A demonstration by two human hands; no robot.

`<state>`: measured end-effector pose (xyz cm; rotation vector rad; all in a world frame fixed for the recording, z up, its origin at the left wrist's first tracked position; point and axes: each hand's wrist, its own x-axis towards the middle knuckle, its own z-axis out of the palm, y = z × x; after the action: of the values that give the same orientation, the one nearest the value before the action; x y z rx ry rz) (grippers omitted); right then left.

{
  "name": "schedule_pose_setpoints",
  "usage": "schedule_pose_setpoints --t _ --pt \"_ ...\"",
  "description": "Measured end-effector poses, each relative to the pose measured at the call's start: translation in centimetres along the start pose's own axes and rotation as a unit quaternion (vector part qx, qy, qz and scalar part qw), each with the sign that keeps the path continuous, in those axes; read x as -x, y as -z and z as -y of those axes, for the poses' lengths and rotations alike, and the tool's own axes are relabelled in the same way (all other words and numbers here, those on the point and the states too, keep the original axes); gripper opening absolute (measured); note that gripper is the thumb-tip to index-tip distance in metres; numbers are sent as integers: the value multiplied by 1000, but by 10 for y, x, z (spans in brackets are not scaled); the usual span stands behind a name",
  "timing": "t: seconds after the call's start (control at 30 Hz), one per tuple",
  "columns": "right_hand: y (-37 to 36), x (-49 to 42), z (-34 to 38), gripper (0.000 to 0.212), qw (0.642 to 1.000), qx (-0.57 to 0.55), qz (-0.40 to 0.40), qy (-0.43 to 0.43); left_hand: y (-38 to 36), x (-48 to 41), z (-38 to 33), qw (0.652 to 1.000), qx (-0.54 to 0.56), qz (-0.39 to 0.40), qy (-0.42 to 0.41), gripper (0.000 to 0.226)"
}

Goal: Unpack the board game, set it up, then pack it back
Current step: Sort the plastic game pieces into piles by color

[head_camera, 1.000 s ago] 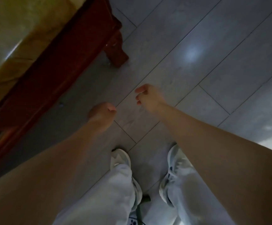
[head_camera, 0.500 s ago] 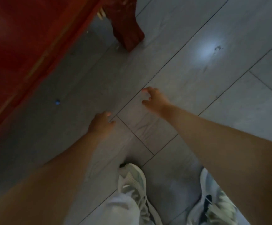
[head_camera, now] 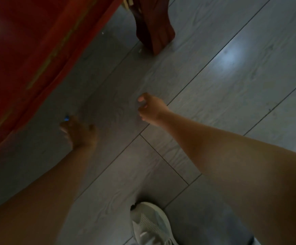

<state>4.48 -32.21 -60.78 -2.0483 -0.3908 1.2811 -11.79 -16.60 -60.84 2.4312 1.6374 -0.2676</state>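
**A:** Far left, the red table (head_camera: 28,50) overhangs the floor (head_camera: 232,85). A small blue piece (head_camera: 66,118) lies on the planks just below its edge. I take it for a game token.

**B:** And the left hand (head_camera: 81,133)?

**A:** It's down at the floor with its fingers spread and the tips just beside the piece. The picture is dim and blurred there, so I cannot tell whether they touch it. I see nothing pinched.

**B:** The right hand (head_camera: 150,110)?

**A:** Well apart from the left, hanging above the planks, its fingers loosely curled around nothing. The table leg (head_camera: 152,27) stands beyond it.

**B:** So what could go wrong?

**A:** The piece is tiny and the floor looks smooth. I judge a hurried fingertip could flick it further under the table, into the shadow, or a pinch could slip off it. The table edge is also close overhead, so rising carelessly risks a bump.
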Motion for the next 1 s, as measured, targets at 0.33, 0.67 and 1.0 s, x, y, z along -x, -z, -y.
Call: schedule_pose_setpoints --t 0.33,0.67,1.0 --pt "-3 -10 -8 38 999 -34 -17 -5 -15 -29 25 999 23 -31 30 44" --pt "-2 -4 -12 35 998 -54 -27 6 -26 -15 1 994 111 -23 3 29" --pt "3 11 -21 28 999 -42 -24 -20 -22 32 -57 978 174 110 -39 36"
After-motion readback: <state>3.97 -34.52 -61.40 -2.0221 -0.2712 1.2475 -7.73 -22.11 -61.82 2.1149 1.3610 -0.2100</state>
